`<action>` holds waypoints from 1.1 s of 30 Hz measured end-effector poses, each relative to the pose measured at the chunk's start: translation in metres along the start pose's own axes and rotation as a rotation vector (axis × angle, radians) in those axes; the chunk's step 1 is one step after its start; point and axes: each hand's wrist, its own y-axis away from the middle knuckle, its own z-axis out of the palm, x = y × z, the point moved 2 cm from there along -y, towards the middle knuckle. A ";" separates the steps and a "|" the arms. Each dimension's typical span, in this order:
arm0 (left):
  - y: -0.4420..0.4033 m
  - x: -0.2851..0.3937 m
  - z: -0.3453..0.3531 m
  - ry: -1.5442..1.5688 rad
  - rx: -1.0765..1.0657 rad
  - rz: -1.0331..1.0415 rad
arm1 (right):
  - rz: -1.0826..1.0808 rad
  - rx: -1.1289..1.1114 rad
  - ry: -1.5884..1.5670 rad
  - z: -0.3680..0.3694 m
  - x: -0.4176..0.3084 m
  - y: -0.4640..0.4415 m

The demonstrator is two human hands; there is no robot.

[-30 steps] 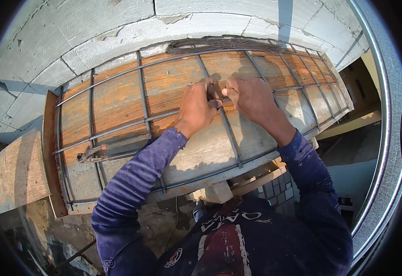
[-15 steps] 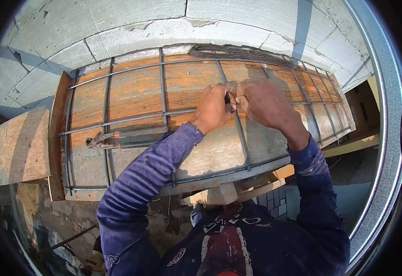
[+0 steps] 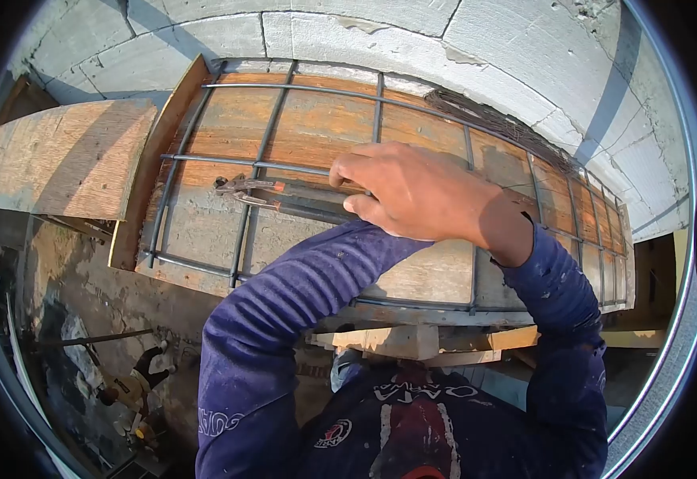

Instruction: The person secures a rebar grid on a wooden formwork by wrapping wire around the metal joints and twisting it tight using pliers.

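My right hand (image 3: pixel 424 191) is over the rebar grid (image 3: pixel 316 169), palm down, thumb and fingers apart with nothing visible between them. Its fingertips are near the handle ends of a pair of pincers (image 3: pixel 264 195), whose worn jaws point left. The pincers lie across a crossbar on the left part of the grid; whether my fingers touch the handles I cannot tell. My left hand is hidden beneath the right one, and only its purple sleeve (image 3: pixel 308 279) shows, so what it holds is out of sight.
Below the bars lies a wooden formwork board (image 3: pixel 412 275) with an upright end plank (image 3: pixel 161 160). A bundle of thin tie wire (image 3: pixel 508 132) rests along the back, against the light block wall (image 3: pixel 348 40). Another person (image 3: pixel 133 391) is on the ground far below left. A metal frame curves at right.
My hands were together at a bar crossing; now the right hand has moved left across the left hand, towards the pincers, and its fingers have opened. The view has shifted left.
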 end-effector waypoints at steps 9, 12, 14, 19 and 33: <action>-0.004 0.003 -0.001 0.027 -0.056 -0.034 | -0.123 -0.144 0.274 0.055 -0.026 -0.074; -0.003 0.005 -0.009 0.047 -0.070 -0.051 | -0.068 -0.051 0.267 0.012 -0.034 -0.062; -0.004 0.005 -0.010 0.070 -0.086 -0.068 | -0.084 0.070 0.153 -0.026 -0.035 -0.045; -0.011 -0.008 -0.008 0.092 -0.114 -0.113 | 0.025 0.499 0.265 -0.055 0.002 0.083; -0.019 -0.007 -0.013 0.322 -0.306 -0.367 | 0.748 0.381 0.875 0.007 0.064 0.244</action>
